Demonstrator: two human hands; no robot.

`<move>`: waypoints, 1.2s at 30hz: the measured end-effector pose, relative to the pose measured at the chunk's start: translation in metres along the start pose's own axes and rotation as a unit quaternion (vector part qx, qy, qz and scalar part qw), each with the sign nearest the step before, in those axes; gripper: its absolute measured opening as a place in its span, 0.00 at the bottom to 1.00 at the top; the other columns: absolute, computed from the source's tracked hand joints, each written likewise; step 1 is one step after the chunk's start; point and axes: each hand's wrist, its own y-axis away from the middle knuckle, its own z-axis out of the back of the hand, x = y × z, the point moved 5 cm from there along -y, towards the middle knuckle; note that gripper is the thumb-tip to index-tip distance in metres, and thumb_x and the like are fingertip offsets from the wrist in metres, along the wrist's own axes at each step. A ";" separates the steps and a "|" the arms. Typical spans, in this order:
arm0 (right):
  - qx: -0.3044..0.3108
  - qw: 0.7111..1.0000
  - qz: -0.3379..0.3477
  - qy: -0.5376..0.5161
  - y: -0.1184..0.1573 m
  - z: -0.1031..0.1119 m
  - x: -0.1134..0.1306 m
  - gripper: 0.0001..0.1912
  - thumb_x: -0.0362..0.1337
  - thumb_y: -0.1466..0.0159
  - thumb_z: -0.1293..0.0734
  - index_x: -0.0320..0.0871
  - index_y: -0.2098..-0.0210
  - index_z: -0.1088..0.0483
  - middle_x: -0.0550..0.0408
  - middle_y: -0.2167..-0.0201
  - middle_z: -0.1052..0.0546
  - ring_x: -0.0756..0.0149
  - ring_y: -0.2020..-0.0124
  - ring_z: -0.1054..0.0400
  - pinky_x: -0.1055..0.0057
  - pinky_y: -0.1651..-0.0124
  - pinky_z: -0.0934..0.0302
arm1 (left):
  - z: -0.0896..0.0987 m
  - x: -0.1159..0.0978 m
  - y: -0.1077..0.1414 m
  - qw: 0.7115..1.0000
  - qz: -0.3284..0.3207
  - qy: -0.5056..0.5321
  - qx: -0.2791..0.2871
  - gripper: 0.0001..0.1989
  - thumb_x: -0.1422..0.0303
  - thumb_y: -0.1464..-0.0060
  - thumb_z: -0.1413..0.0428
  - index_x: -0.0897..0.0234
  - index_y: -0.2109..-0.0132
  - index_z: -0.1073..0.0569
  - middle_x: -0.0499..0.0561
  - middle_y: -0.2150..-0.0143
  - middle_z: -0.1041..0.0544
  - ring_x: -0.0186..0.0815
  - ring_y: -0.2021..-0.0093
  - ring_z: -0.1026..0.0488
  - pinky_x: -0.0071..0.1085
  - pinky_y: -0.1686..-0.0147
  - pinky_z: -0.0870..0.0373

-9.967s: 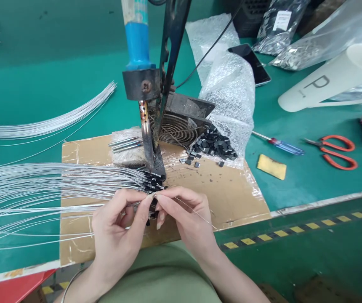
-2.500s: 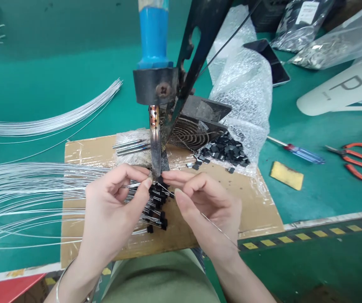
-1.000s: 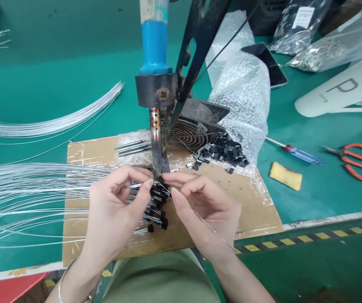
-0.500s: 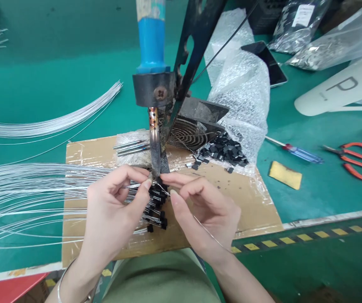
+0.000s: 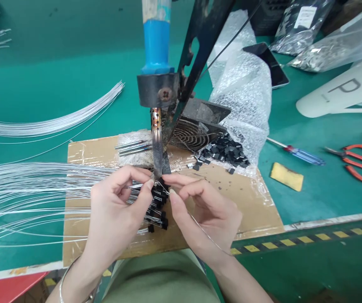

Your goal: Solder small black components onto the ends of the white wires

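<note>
Pinching a wire (image 5: 135, 186), left hand (image 5: 118, 210) faces half-curled right hand (image 5: 211, 214) gripping thin strand (image 5: 204, 232) mid-frame; black-tipped wires (image 5: 159, 219) look done, loose black pieces (image 5: 227, 151) remain.

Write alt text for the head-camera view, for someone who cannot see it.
A person's left hand pinches a white wire under a blue soldering iron; the right hand holds a thin silvery wire. More white wires lie left; loose black pieces, a screwdriver and orange-handled cutters lie right.
</note>
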 end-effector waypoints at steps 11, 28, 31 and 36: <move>0.003 1.000 0.013 0.011 0.000 0.000 0.003 0.09 0.26 0.32 0.28 0.48 0.65 0.26 0.49 0.51 0.13 0.58 0.50 0.16 0.61 0.44 0.23 | 0.000 0.002 0.001 1.000 -0.002 0.005 -0.006 0.06 0.75 0.46 0.36 0.60 0.69 0.21 0.47 0.65 0.16 0.32 0.65 0.18 0.22 0.67 0.23; -0.007 1.000 0.021 0.014 0.003 -0.001 0.000 0.09 0.27 0.32 0.27 0.48 0.63 0.25 0.51 0.52 0.13 0.59 0.50 0.16 0.63 0.45 0.23 | 0.001 0.001 0.002 1.000 -0.009 -0.007 -0.003 0.06 0.76 0.45 0.36 0.61 0.69 0.21 0.47 0.65 0.16 0.31 0.64 0.18 0.21 0.68 0.24; -0.004 1.000 0.024 0.014 0.003 -0.002 0.000 0.09 0.26 0.32 0.27 0.48 0.63 0.25 0.53 0.52 0.13 0.61 0.50 0.17 0.64 0.44 0.24 | 0.001 0.001 0.003 1.000 -0.007 -0.007 -0.003 0.06 0.76 0.45 0.36 0.60 0.69 0.21 0.46 0.65 0.15 0.30 0.64 0.18 0.20 0.68 0.25; -0.011 0.999 0.027 0.013 0.003 -0.001 0.002 0.10 0.26 0.32 0.27 0.48 0.64 0.25 0.52 0.52 0.13 0.61 0.51 0.16 0.65 0.45 0.24 | 0.001 0.002 0.002 1.000 -0.006 -0.003 -0.002 0.08 0.77 0.45 0.36 0.60 0.69 0.21 0.44 0.65 0.15 0.29 0.64 0.18 0.18 0.67 0.25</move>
